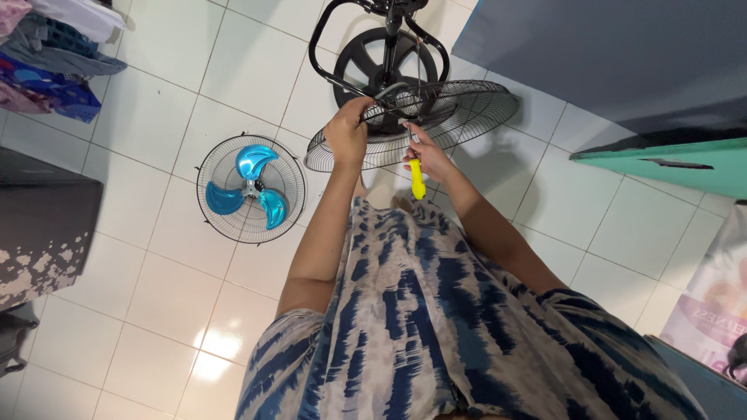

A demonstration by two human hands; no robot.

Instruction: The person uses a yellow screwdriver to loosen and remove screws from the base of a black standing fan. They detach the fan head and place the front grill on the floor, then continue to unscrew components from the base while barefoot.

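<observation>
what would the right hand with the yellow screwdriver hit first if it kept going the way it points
Most likely the wire fan guard on the stand: the right hand aims the yellow screwdriver tip at its centre, seemingly touching already, though depth is unclear.

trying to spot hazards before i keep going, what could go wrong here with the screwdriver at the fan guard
The screwdriver in the right hand could slip off the fan's wire guard toward the left hand, which grips the wires close by. The loose guard with the blue blades lies on the tiled floor beside the person and might get stepped on.
</observation>
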